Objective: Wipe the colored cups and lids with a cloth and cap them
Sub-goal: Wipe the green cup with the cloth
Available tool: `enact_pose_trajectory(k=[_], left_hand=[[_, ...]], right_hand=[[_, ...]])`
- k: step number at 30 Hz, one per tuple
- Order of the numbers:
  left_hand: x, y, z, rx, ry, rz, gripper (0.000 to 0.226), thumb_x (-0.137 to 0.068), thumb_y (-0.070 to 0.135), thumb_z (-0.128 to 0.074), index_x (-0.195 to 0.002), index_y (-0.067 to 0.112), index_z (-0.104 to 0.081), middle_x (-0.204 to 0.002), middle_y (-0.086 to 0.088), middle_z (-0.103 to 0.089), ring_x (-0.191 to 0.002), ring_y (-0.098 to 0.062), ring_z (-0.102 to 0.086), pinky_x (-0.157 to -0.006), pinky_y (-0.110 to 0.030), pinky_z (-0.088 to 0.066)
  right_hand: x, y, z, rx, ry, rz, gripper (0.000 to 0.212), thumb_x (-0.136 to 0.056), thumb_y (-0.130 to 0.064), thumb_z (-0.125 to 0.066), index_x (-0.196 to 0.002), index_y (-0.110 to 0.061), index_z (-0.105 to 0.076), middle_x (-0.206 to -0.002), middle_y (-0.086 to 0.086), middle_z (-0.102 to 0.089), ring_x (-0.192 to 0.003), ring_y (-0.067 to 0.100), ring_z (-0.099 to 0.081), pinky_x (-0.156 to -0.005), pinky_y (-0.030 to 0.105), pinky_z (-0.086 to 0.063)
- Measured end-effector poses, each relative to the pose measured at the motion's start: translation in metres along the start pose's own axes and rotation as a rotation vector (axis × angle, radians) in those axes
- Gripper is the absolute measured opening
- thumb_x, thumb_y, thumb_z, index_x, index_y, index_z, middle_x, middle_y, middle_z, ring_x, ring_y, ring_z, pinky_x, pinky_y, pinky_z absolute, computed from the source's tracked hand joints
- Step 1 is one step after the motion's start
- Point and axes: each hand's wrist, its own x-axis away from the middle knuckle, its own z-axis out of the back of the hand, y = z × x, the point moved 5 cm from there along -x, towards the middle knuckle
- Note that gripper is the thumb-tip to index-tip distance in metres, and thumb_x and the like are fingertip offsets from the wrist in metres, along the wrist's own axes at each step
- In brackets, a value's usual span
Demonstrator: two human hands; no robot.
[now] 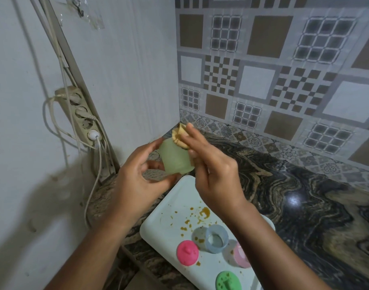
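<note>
Clearly the left hand (135, 176) does the holding: its fingers (157, 144) curl round the pale green cup (174, 156) from the left and keep it in the air above the far end of the white tray (173, 206). The cup's long axis runs up and away, a little tilted, with the mouth towards the wall corner and the base towards the person. At that mouth sits the yellowish cloth (179, 135), bunched and partly stuffed inside. The right hand (217, 174) comes in from the right, its fingers (193, 140) pinching the cloth against the rim. I judge that the wiping twist turns about that axis. Nearer the person, a pink lid (187, 252), a blue cup (216, 238), a green lid (228, 281) and a pink cup (241, 257) lie on the tray, uncapped.
</note>
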Motion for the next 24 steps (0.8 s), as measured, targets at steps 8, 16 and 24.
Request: enact_pose_trajectory(k=[8,16,24], left_hand=[[-0.002,-0.009,0.007,-0.012,0.055,0.0,0.079,-0.065,0.009,-0.09,-0.134,0.027,-0.057,-0.126,0.007,-0.066,-0.089,-0.017,-0.072,-0.079,-0.042,-0.063],[0.002,-0.012,0.003,0.103,0.005,0.108,0.084,-0.069,-0.004,-0.087,-0.142,0.019,-0.055,-0.126,0.007,-0.069,-0.097,-0.022,-0.074,-0.081,-0.052,-0.062],[0.005,-0.001,0.004,0.144,0.055,0.112,0.083,-0.064,0.019,-0.09,-0.139,0.021,-0.057,-0.136,0.011,-0.064,-0.095,-0.027,-0.074,-0.077,-0.051,-0.063]], right_hand=[[0.03,0.002,-0.019,0.021,-0.157,0.042,0.037,-0.097,0.014,-0.057,-0.132,0.004,-0.064,-0.152,0.021,-0.048,-0.147,0.038,-0.04,-0.118,0.05,-0.039],[0.04,0.006,-0.002,0.002,-0.036,0.094,0.033,-0.097,0.014,-0.051,-0.128,0.009,-0.062,-0.146,0.026,-0.052,-0.141,0.038,-0.05,-0.112,0.055,-0.045],[0.036,0.012,0.011,0.041,0.1,0.021,0.03,-0.099,0.011,-0.051,-0.126,0.012,-0.063,-0.144,0.025,-0.054,-0.137,0.029,-0.056,-0.104,0.045,-0.054]])
